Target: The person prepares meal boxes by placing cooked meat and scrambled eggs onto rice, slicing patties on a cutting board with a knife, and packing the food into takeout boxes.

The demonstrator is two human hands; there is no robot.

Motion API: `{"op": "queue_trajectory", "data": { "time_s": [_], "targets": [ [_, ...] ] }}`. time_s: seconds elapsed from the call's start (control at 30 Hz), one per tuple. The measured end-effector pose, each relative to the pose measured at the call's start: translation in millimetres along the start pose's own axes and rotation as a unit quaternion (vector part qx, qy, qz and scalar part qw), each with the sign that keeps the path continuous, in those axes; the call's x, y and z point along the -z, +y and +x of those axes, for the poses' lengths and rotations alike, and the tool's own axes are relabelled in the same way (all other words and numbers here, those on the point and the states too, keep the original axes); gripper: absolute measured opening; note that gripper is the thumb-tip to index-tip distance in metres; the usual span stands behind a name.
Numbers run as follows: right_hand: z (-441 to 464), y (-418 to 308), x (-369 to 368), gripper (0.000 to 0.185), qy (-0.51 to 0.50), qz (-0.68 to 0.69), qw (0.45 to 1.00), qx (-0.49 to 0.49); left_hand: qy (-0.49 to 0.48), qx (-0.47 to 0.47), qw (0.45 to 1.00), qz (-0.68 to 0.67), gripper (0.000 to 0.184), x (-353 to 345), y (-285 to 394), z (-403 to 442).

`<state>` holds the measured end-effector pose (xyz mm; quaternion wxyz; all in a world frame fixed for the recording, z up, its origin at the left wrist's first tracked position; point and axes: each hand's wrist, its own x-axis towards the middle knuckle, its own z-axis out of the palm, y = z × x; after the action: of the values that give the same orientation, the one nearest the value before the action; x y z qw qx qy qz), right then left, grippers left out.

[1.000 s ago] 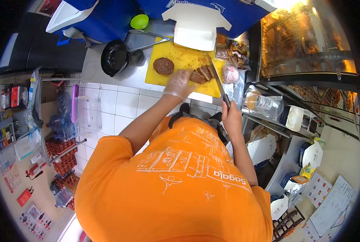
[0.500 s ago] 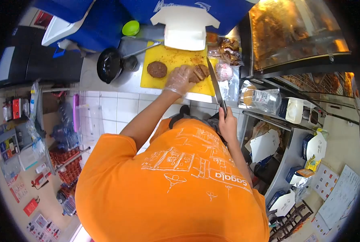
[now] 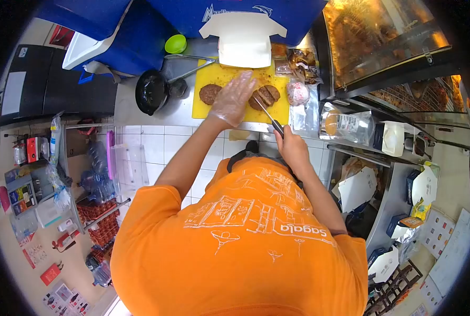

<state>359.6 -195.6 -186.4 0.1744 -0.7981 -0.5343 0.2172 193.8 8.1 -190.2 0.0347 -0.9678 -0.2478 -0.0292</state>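
Observation:
My left hand [image 3: 231, 100], in a clear plastic glove, lies flat with its fingers stretched out over the yellow cutting board [image 3: 203, 111], between two brown patties. The whole patty [image 3: 209, 94] is at its left, partly behind the hand. To its right is the sliced patty [image 3: 266, 96], cut into several pieces. My bare right hand [image 3: 293, 148] grips the black handle of a knife [image 3: 269, 116]; the blade points up and left, its tip at the left part of the sliced patty.
An open white box [image 3: 244, 48] stands at the board's back edge. Left are tongs [image 3: 199, 67], a black pan [image 3: 151, 92] and a green bowl [image 3: 176, 44]. Wrapped packets [image 3: 298, 92] lie right, near a lit glass cabinet [image 3: 382, 42].
My left hand has lifted off the sliced patty and spread flat. The knife has moved left from the sliced patty's right side, its blade now tilted further left.

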Motion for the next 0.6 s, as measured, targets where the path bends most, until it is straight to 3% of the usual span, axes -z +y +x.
{"op": "queue_trajectory", "data": {
  "time_s": [0.1, 0.3, 0.4, 0.5, 0.6],
  "targets": [
    [9.7, -4.3, -0.4, 0.038, -0.02, -0.04, 0.999, -0.003, -0.107, -0.034, 0.99, -0.087, 0.085, -11.2, 2.7, 2.1],
    [22.2, 10.7, -16.1, 0.041, -0.053, -0.048, 0.997, -0.024, -0.134, -0.014, 0.984, -0.118, 0.094, -34.5, 3.9, 2.2],
    [32.5, 21.3, -33.8, 0.041, -0.038, -0.038, 0.998, -0.01, -0.132, -0.023, 0.986, -0.101, 0.089, -26.5, -2.9, 8.9],
    [21.5, 18.1, -29.8, 0.04, -0.026, 0.005, 1.0, 0.001, -0.033, -0.047, 0.988, -0.146, 0.081, -9.5, -15.1, 0.1],
    [7.4, 22.4, -6.4, 0.038, 0.012, 0.033, 0.999, -0.032, 0.119, -0.127, 0.953, -0.247, 0.073, -9.7, -36.5, -22.3]
  ]
}}
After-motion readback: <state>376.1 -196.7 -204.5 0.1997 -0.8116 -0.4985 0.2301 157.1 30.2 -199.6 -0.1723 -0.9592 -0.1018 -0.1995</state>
